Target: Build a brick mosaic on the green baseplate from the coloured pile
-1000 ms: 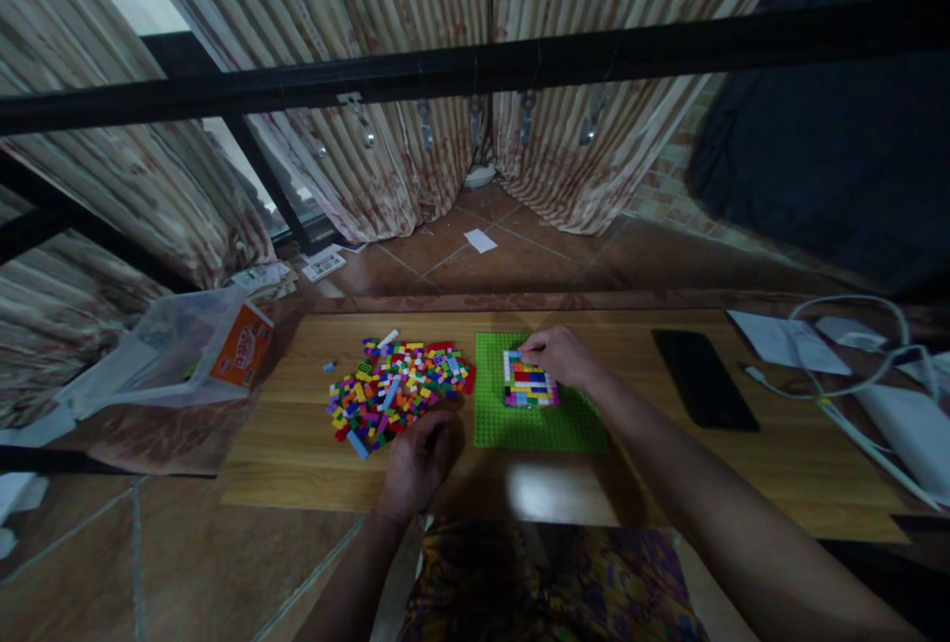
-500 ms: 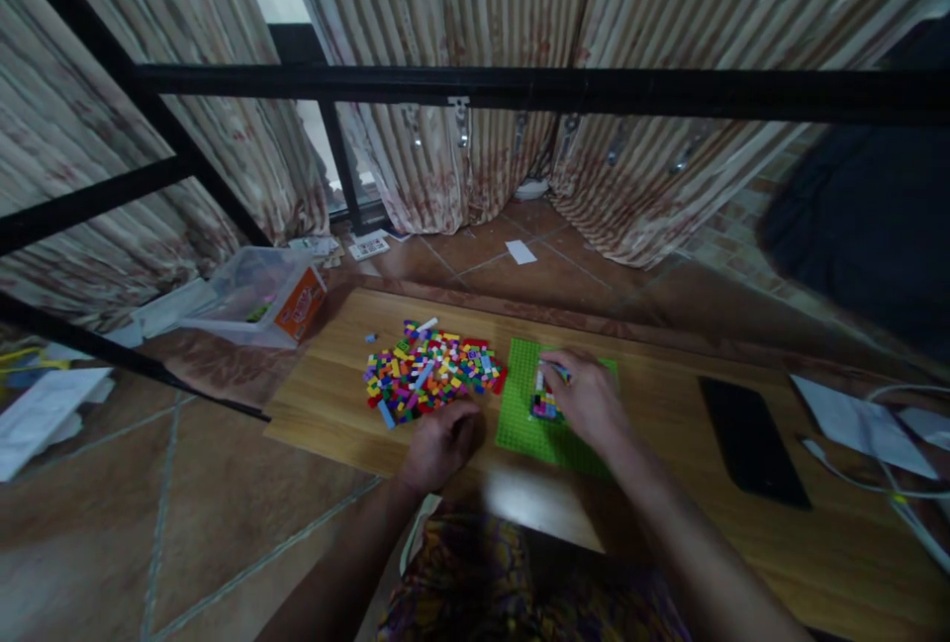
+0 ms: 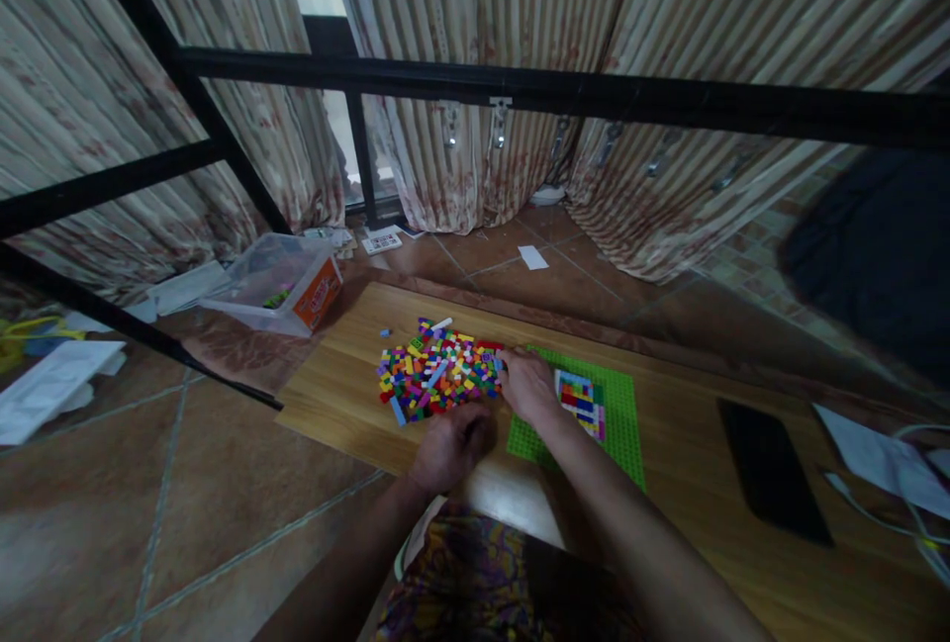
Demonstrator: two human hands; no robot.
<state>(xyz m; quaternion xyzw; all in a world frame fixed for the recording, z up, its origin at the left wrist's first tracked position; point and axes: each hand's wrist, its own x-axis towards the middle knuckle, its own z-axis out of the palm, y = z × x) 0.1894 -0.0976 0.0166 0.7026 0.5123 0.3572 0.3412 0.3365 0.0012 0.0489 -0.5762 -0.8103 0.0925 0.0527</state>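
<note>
A pile of small coloured bricks lies on a wooden board. Right of it is a green baseplate carrying a small block of coloured bricks. My right hand reaches over the plate's left edge, its fingertips at the right rim of the pile; whether it holds a brick is hidden. My left hand rests curled on the board just below the pile, its fingers closed.
A clear plastic box with an orange label lies on the floor at the left. A black phone lies on the board to the right, with papers and white cables beyond. Black metal bars cross in front of striped curtains.
My right hand left the built block on the green plate and moved left to the edge of the loose pile. The camera swung left. My left hand stayed put.
</note>
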